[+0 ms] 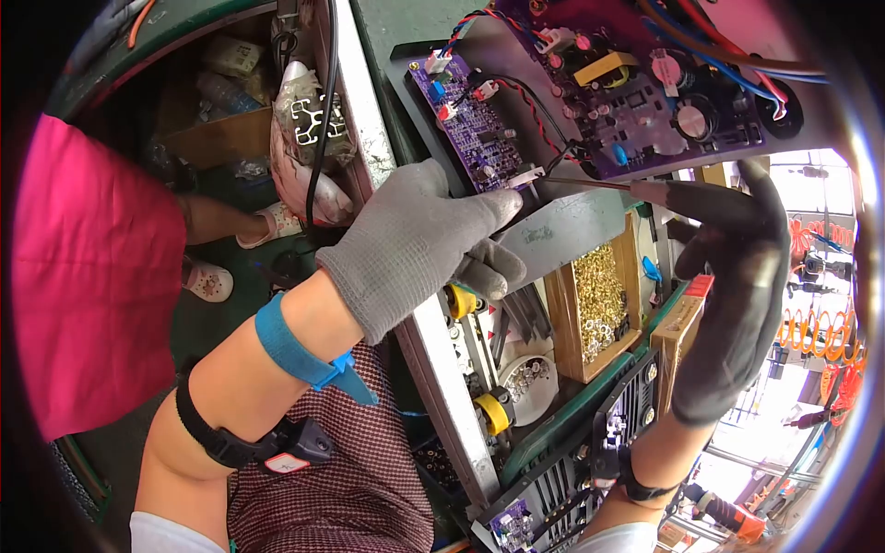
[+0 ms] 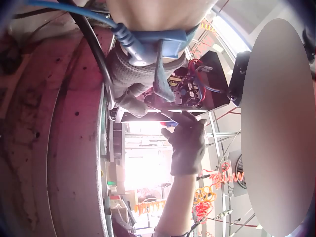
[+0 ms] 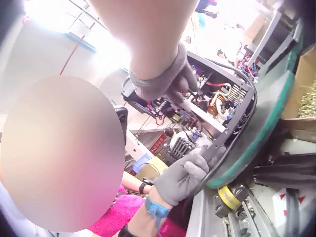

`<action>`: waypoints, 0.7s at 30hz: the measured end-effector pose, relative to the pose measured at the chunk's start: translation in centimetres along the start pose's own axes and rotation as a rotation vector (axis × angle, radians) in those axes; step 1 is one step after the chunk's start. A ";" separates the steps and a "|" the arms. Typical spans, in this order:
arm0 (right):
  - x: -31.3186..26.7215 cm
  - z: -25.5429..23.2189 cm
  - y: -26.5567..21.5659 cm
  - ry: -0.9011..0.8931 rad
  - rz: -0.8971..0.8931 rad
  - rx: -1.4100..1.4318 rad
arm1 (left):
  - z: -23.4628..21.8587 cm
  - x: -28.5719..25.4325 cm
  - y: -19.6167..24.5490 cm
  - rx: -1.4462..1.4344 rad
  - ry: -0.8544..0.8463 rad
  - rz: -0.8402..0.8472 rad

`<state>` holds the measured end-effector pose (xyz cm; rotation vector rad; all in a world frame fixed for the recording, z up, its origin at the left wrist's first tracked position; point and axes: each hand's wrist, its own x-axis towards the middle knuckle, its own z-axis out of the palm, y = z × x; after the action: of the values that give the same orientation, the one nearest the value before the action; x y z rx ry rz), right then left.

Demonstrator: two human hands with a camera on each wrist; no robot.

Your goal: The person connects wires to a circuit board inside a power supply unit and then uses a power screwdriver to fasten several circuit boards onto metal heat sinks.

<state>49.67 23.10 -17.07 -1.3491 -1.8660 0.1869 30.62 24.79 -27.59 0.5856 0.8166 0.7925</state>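
My left hand [image 1: 406, 244], in a grey glove, grips the edge of a black metal chassis [image 1: 553, 226], thumb on the near side. A small purple circuit board [image 1: 470, 134] and a larger purple circuit board [image 1: 636, 120] sit in the chassis. Beside the left thumb is a white connector [image 1: 527, 177] at the small board's lower corner. My right hand [image 1: 737, 286], in a darker glove, holds a thin-shafted tool [image 1: 590, 183], its tip close to that connector. The right wrist view shows the left fingers [image 3: 197, 165] curled at the chassis edge. The tool's held end is hidden.
Below the chassis stand a wooden box of brass-coloured small parts [image 1: 604, 300] and a white bowl of small hardware [image 1: 528, 382]. Black finned units [image 1: 562, 488] lie near the bench's metal edge [image 1: 452, 396]. A person in a pink garment [image 1: 92, 286] is at left.
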 end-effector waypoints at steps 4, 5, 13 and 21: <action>0.5 -1.9 0.4 -0.174 -0.215 -0.414 | 0.1 0.1 -0.4 -0.016 -0.003 0.041; 0.5 -1.7 0.6 -0.154 -0.190 -0.287 | -0.1 0.1 -0.5 -0.070 -0.012 0.057; 1.4 1.0 1.6 0.196 -0.279 -0.293 | -0.2 0.0 -0.1 -0.109 -0.028 0.060; -0.1 1.0 0.9 -0.028 -0.249 -0.207 | 0.2 -0.2 0.1 -0.018 -0.004 0.041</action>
<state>49.65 23.70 -18.31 -1.2381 -2.1029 -0.1190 30.65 24.59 -27.33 0.5889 0.7955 0.8353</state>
